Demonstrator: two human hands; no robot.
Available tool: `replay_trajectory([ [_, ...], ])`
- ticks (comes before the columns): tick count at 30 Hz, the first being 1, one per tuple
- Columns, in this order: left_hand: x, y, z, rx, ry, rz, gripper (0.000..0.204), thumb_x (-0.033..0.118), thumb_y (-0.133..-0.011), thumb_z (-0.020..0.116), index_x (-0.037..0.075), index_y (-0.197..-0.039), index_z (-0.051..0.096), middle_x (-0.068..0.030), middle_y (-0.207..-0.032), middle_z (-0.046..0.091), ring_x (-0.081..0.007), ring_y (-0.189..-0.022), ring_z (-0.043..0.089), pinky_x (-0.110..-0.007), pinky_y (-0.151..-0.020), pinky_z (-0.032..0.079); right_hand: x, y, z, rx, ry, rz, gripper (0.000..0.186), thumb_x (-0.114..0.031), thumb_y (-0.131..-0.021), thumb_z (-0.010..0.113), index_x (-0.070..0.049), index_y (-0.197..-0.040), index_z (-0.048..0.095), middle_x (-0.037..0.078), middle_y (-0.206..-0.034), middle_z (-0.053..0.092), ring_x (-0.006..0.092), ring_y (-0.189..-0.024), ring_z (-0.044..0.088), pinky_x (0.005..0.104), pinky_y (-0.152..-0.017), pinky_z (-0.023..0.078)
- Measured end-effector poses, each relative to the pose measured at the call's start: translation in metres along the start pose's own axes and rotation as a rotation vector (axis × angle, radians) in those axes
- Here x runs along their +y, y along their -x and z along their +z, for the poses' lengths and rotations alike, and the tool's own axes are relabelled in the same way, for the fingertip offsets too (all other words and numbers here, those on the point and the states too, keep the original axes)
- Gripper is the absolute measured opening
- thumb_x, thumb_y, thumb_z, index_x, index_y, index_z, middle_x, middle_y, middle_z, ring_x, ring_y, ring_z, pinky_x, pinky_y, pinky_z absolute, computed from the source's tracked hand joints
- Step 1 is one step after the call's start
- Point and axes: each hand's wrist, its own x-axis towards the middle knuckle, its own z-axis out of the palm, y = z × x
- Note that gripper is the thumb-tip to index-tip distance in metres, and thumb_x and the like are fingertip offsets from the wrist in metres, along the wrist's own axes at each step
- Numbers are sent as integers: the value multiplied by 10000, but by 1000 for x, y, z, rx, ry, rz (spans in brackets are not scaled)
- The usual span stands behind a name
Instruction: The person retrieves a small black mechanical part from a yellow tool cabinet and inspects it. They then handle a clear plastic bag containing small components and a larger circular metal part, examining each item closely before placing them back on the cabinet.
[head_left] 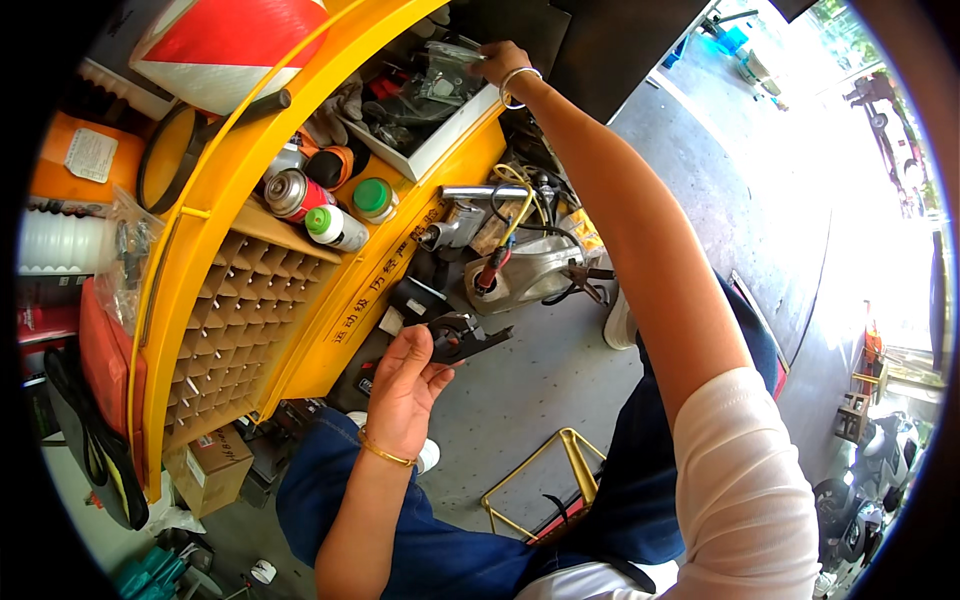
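Observation:
In front of me, my left hand (402, 375) grips a black bracket-like part (462, 338) with a round opening and a narrow arm pointing right. My right arm reaches far forward to the shelf. There my right hand (503, 64) closes its fingers at the edge of a clear plastic bag (450, 72). That bag lies on top of a white box (430, 150) filled with bagged dark parts. The fingertips of the right hand are partly hidden, and small contents of the bag cannot be made out.
A yellow shelf (310, 370) holds spray cans (335, 228), a green-lidded jar (374, 200) and a cardboard divider grid (235, 310). Tools and a grey metal housing (520, 275) lie beyond my left hand. A yellow metal frame (570, 450) stands between my legs; a motorcycle (870, 480) is at right.

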Motion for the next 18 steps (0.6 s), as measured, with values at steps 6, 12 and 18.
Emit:
replay_trajectory([
  [6, 4, 3, -1, -2, -15, 20, 178, 298, -878, 576, 132, -944, 565, 1, -908, 623, -96, -780, 573, -211, -700, 436, -34, 43, -19, -63, -633, -22, 379, -205, -760, 711, 18, -1050, 613, 50, -892, 638, 126, -796, 589, 275, -745, 476],
  [12, 9, 11, 1, -8, -68, 144, 181, 287, -884, 570, 117, -947, 568, 19, -893, 613, -63, -769, 559, -203, -684, 438, -71, 139, -91, -398, -1146, 134, 206, -175, -868, 591, -28, -1008, 559, 66, -951, 632, 150, -856, 625, 264, -758, 488],
  [18, 4, 31, 4, -128, -109, 282, 209, 264, -895, 553, 91, -1012, 564, 26, -915, 601, -43, -825, 555, -207, -679, 448, -94, 231, -146, -583, -1421, 270, 223, -136, -905, 507, 21, -1063, 529, 125, -1006, 614, 239, -949, 617, 380, -858, 520],
])
